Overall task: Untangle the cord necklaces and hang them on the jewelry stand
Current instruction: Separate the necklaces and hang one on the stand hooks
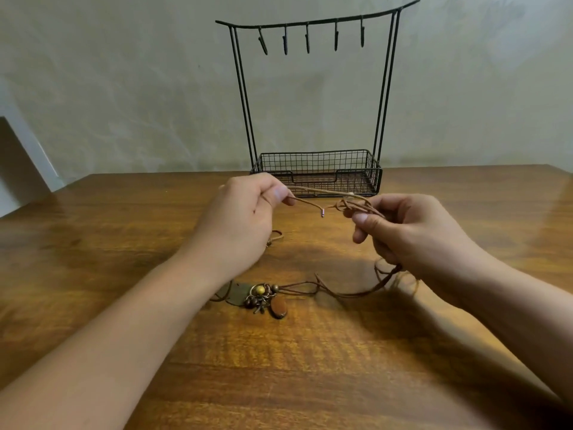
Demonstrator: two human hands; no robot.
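Brown cord necklaces stretch between my two hands above the wooden table. My left hand pinches a cord strand whose metal-tipped end hangs free. My right hand holds a knotted tangle of cords. More cord trails down from that hand to the pendants, a cluster of beads, a ring and an oval piece lying on the table. The black wire jewelry stand rises behind my hands, with several bare hooks on its top bar.
The stand has a wire mesh basket at its base, near the table's far edge against a pale wall. A small cord end with a coiled clasp lies on the table beside my left wrist.
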